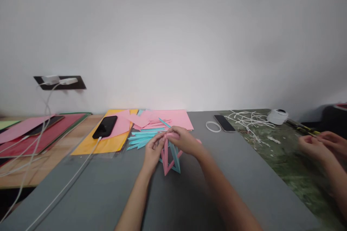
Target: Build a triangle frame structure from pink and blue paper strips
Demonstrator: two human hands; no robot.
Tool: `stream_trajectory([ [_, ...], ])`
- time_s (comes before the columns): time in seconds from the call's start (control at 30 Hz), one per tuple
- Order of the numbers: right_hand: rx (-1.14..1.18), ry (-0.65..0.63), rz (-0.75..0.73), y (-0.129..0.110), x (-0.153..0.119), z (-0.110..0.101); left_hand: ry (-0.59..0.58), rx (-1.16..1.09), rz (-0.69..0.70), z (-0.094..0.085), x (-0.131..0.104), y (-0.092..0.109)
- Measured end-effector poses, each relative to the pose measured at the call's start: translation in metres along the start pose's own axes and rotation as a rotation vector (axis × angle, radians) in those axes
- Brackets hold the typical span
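Near the middle of the grey table [108,187], both hands meet at the top of a folded paper model [166,166] made of pink and blue strips with pointed corners. My left hand [154,148] pinches a pink strip at its upper left. Close against it, my right hand [181,139] is closed on the same pink part from the right. The fingers partly cover the join between them. Just behind lie several folded blue paper strips [143,139] and several thin pink strips [157,123] on a pink sheet [179,117].
At left are a black phone [105,127] on a yellow envelope [114,145] and a white charging cable [67,184]. Right lie a white ring [213,126], another phone [224,123] and loose white strings [249,120]. Another person's hands [317,146] are at far right.
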State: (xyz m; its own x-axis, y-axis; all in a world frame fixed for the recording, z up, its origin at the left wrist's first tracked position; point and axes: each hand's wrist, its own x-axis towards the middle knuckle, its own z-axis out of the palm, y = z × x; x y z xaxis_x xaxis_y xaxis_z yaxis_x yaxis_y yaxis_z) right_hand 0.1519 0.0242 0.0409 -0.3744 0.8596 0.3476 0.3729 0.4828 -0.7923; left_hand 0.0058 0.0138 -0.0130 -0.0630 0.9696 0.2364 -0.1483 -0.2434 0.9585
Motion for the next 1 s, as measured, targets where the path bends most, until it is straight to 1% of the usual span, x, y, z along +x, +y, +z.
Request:
stream_trajectory([
  [0.1,-0.006,0.013,-0.003,0.0009,0.0013,-0.001,0.004,0.009,-0.001,0.0002,0.0001,-0.0011],
  [0.23,0.047,0.034,-0.028,0.0015,0.0024,-0.0026,-0.008,0.001,-0.01,0.0002,-0.0002,-0.003],
  [0.33,0.012,0.054,-0.025,0.0003,0.0018,-0.0047,0.008,-0.018,-0.014,0.0002,-0.0002,-0.0038],
  [0.4,-0.011,0.051,-0.027,0.0,0.0015,-0.006,0.024,-0.024,-0.02,0.0002,-0.0001,-0.0039],
  [0.5,0.039,0.033,-0.031,0.0005,0.0022,-0.007,0.036,-0.032,-0.024,0.0006,0.0004,-0.0034],
  [0.6,0.123,0.074,0.013,0.0008,0.0037,-0.0068,0.039,-0.046,-0.018,0.0014,0.0007,-0.0031],
  [0.7,0.108,0.105,0.014,0.0006,0.0044,-0.0069,0.044,-0.044,-0.02,0.0019,0.0005,-0.0034],
  [0.8,0.053,0.074,-0.031,0.0004,0.0037,-0.0078,0.046,-0.043,-0.029,0.0018,0.0002,-0.0042],
  [0.9,0.06,0.028,-0.036,0.0009,0.0026,-0.0082,0.054,-0.047,-0.036,0.0013,0.0001,-0.0049],
  [1.0,0.074,0.045,-0.006,0.0026,0.0027,-0.0075,0.055,-0.049,-0.044,0.0011,0.0001,-0.0055],
])
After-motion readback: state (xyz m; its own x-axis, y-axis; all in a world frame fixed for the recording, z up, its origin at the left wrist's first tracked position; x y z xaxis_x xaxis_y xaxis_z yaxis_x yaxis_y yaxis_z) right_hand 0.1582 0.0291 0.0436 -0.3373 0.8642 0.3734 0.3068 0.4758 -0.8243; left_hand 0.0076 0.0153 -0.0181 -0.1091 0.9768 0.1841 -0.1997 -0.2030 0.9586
